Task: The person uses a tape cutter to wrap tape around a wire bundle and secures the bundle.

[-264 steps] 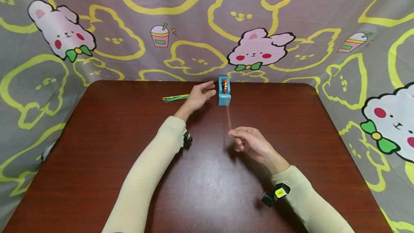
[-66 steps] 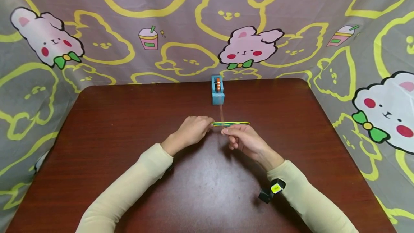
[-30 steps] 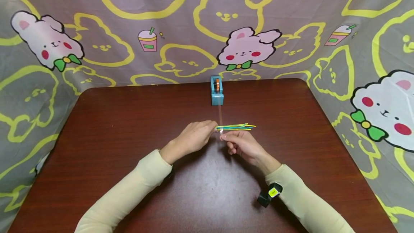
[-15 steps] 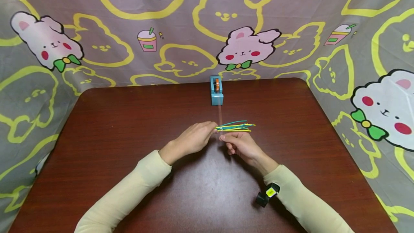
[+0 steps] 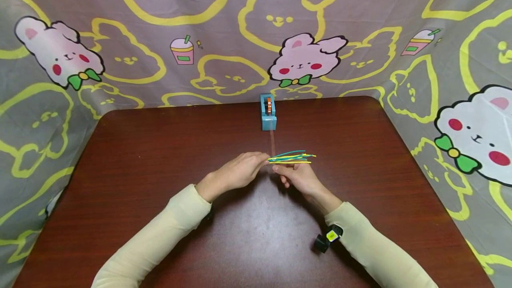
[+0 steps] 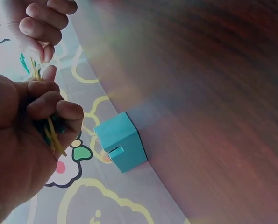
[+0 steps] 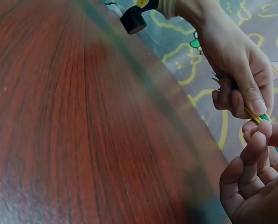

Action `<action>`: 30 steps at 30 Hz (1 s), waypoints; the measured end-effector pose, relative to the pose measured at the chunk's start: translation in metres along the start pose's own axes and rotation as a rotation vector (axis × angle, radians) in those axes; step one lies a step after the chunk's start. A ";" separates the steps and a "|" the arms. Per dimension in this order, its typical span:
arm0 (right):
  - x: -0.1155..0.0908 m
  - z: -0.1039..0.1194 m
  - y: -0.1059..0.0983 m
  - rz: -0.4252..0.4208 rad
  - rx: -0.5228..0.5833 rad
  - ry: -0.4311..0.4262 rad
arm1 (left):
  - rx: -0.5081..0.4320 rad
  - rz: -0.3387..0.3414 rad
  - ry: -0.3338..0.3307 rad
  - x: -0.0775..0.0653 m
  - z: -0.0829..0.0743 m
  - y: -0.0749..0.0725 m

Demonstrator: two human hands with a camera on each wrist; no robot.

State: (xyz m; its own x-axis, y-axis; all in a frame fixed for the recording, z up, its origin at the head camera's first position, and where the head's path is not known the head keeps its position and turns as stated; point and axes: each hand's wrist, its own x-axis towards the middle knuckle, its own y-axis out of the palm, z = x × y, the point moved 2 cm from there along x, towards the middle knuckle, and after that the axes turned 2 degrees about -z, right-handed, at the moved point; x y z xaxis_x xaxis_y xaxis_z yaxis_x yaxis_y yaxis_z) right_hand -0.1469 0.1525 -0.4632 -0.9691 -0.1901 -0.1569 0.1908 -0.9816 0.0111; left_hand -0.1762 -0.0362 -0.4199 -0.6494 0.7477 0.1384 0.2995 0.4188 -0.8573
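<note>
My left hand [image 5: 240, 170] grips a bundle of thin yellow and teal wires [image 5: 294, 158], its fingers curled round one end. The free ends fan out to the right above my right hand [image 5: 302, 179]. Just past the left fingertips, a strip of clear tape [image 5: 272, 141] meets the bundle. My right thumb and fingers pinch the tape's near end just below the wires; the tape end itself is mostly hidden. In the left wrist view, yellow wire tails [image 6: 54, 135] stick out of the left palm. Wires [image 7: 262, 116] also show between both hands in the right wrist view.
A blue tape dispenser [image 5: 268, 121] with an orange-cored roll stands at the back of the brown table [image 5: 180, 137], and the strip runs from it. Behind the table hangs a patterned curtain [image 5: 228, 34]. A small black camera [image 5: 326, 241] sits on the right wrist.
Earlier the wires lay left of the dispenser; my left hand has taken them up and brought them to the tape. Lately the wire ends have fanned out, and my right fingers have moved close beneath them.
</note>
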 end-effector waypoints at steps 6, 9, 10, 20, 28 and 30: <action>0.003 -0.001 0.000 -0.042 -0.049 -0.041 | 0.000 0.015 0.003 0.002 0.000 0.001; 0.003 0.000 0.001 -0.095 -0.061 -0.048 | 0.004 0.016 0.006 0.003 -0.001 0.001; 0.003 0.000 0.001 -0.114 -0.060 -0.048 | 0.004 0.015 0.008 0.004 -0.001 0.001; 0.004 -0.001 0.006 -0.223 -0.034 -0.034 | 0.025 -0.003 0.018 0.006 -0.005 0.000; 0.005 -0.003 0.006 -0.152 0.091 0.033 | 0.030 -0.010 0.007 0.004 -0.004 0.000; 0.005 -0.004 0.006 -0.127 0.157 0.056 | 0.026 -0.015 0.008 0.004 -0.004 0.000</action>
State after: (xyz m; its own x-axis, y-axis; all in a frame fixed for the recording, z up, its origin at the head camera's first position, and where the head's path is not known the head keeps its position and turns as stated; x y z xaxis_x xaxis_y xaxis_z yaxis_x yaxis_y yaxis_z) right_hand -0.1505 0.1458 -0.4680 -0.9727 -0.0673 -0.2219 0.0363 -0.9893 0.1411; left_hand -0.1759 -0.0314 -0.4177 -0.6480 0.7457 0.1549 0.2719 0.4165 -0.8675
